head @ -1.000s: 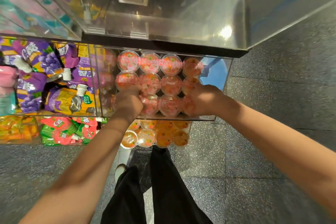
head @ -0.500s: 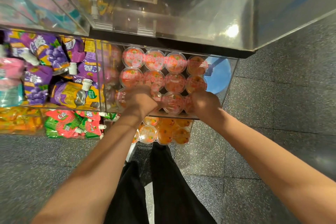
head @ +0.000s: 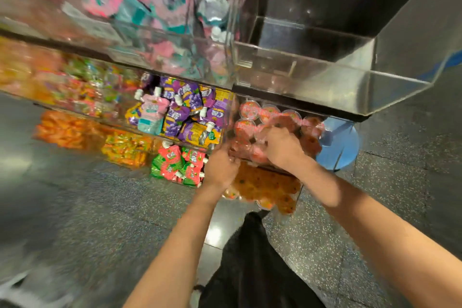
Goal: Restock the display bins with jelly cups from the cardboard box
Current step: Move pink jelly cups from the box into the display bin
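Pink jelly cups point(head: 250, 110) lie in rows inside a clear acrylic display bin point(head: 231, 117) on the middle shelf. My right hand point(head: 282, 145) lies over the front cups with its fingers bent; blur hides whether it grips one. At the bin's front left corner my left hand point(head: 222, 167) has curled fingers, and what they hold is not visible. Orange jelly cups point(head: 265, 185) fill the bin below my hands. The cardboard box is out of view.
An empty clear bin point(head: 325, 77) juts out above the pink cups. Purple drink pouches point(head: 185, 112) and red-green pouches point(head: 180, 162) fill the bins to the left, with orange packets point(head: 65, 130) further left. A blue stool point(head: 340, 142) stands right of the shelf on the speckled floor.
The view has swung left, with heavy blur. My right hand has moved from the bin's right side onto the middle front cups; my left hand has dropped to the front left corner.
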The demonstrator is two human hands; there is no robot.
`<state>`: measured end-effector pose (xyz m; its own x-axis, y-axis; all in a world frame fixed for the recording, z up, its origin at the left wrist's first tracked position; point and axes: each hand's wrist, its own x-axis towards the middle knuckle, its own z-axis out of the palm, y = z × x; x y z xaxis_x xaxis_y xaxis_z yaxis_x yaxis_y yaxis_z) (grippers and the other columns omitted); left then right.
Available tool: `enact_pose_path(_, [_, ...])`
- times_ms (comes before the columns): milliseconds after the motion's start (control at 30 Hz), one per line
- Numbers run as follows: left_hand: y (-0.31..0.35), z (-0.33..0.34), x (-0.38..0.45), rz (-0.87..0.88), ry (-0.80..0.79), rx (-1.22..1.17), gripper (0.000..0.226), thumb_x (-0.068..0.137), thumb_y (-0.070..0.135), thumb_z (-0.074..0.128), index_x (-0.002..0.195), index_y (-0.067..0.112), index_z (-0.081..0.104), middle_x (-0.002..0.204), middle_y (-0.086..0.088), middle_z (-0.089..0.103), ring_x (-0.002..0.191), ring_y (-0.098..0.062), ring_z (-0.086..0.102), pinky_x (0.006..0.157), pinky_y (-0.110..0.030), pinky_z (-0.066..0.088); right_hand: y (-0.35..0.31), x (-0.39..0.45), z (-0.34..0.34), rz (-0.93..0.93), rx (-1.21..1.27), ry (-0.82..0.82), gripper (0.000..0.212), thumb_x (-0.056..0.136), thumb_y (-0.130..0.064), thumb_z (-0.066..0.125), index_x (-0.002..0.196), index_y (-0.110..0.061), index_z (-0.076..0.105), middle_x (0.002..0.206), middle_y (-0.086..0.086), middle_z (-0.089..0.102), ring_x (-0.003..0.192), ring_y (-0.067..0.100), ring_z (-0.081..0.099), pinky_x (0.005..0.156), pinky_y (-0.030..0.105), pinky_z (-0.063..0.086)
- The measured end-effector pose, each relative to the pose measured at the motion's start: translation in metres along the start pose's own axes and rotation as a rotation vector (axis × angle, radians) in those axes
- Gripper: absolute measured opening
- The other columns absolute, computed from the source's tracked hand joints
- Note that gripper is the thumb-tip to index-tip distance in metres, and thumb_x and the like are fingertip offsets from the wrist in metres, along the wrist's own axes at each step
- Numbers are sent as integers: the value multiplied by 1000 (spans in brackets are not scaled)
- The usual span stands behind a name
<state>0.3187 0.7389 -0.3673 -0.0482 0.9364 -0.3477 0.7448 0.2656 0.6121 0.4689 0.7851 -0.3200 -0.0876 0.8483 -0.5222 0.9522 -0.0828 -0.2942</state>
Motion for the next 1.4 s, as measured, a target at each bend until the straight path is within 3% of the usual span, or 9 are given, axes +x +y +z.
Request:
enact_pose_path(100, [-21,-53,-35,-88,125,-143,20,83,7,63,104,8,64,101,-12,69,98,-28,64,83,-33,49,-66,-19,-20,-134,53,44,26,93,-18,50,114,-15,66,115,12,65,109,32,59,87,35,47])
enact_pose_path(267, [-81,-147,-119,-149,373,-156,22,86,17,65,107,9,65,102,-13,70,98,-30,64,85,-39,49,-191,-80,-26,-438,59,126,26,90,-18,54,113,-16,67,113,11,67,113,26,59,92,34,48])
enact_pose_path(567, [-226,-294,-385,-309,867,-275,21,85,9,64,105,11,66,96,-6,70,91,-23,65,88,-32,49,-428,-283,58,-973,30,108,22,87,-20,60,106,-19,72,108,3,71,107,22,63,89,31,46])
enact_pose_path(700, [-294,-325,-514,-487,835,-228,24,87,14,64,111,11,64,102,-7,69,96,-20,62,85,-23,41,-512,-376,121,-1196,-14,17,20,88,-21,63,105,-18,72,107,2,72,107,20,63,88,26,44])
enact_pose_path(800, [-338,-330,-597,-596,815,-261,26,90,16,62,114,7,62,108,-10,67,103,-23,61,87,-25,42,-564,-444,169,-1371,-46,-69,16,86,-21,65,100,-19,73,98,2,73,99,20,66,88,30,48])
enact_pose_path(933, [-395,-330,-674,-731,832,-390,21,91,18,60,111,13,62,109,-10,66,100,-21,62,86,-30,47,-628,-512,222,-1551,-127,-196,12,89,-22,63,98,-21,71,78,-5,68,83,14,66,78,25,47])
enact_pose_path(1033, [-437,-336,-711,-748,838,-457,16,91,21,59,107,19,61,105,-4,65,91,-15,62,79,-28,50,-678,-541,261,-1617,-143,-257,12,90,-22,62,97,-23,71,73,-9,63,79,13,65,79,27,51])
enact_pose_path(1200, [-520,-366,-753,-787,909,-506,20,93,21,57,112,21,61,99,10,63,92,-5,60,80,-22,47,-770,-566,342,-1659,-199,-355,11,89,-21,62,95,-22,71,78,-5,66,82,18,68,82,35,52])
enact_pose_path(1400, [-634,-411,-794,-876,995,-628,18,93,19,58,110,21,62,97,6,65,94,-11,60,84,-24,47,-887,-574,444,-1657,-330,-444,14,88,-20,64,98,-18,73,77,-6,63,82,14,63,73,26,44])
